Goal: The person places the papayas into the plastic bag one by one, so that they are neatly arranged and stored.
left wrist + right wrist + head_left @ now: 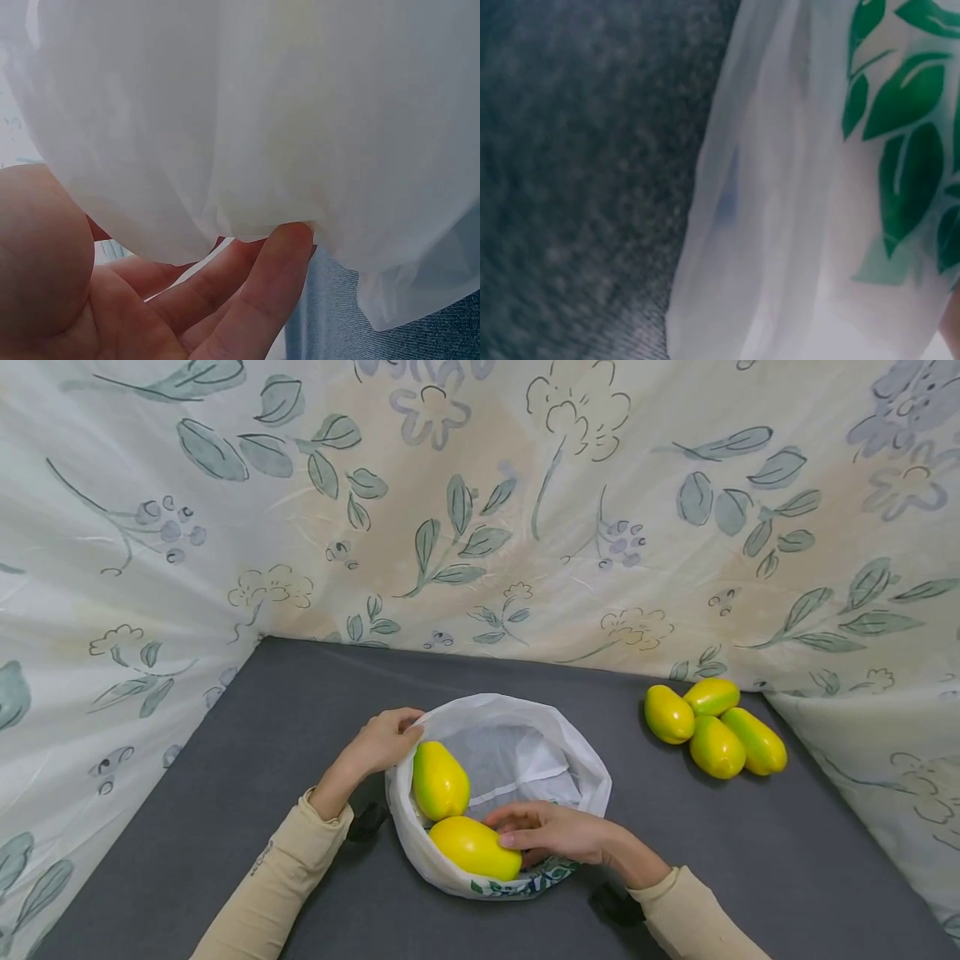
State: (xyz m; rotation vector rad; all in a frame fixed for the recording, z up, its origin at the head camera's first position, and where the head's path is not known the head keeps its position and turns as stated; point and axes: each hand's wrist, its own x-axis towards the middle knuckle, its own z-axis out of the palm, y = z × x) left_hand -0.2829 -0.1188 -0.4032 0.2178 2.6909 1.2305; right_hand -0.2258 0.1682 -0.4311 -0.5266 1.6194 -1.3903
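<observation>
A white plastic bag (597, 777) with a green leaf print stands with its mouth wide on the dark cloth. Two yellow mangoes lie inside at its left: a greenish upper mango (439, 781) and a lower mango (472, 847) by the near rim. My left hand (381, 741) holds the bag's left rim; its curled fingers (259, 289) show against the plastic in the left wrist view. Reaching into the bag, my right hand (558, 833) grips the right end of the lower mango, thumb on top. The right wrist view shows mostly the bag's printed side.
Several more yellow-green mangoes (717, 747) sit in a cluster at the back right of the dark grey cloth (300, 710). A floral curtain (480, 510) hangs behind and along both sides.
</observation>
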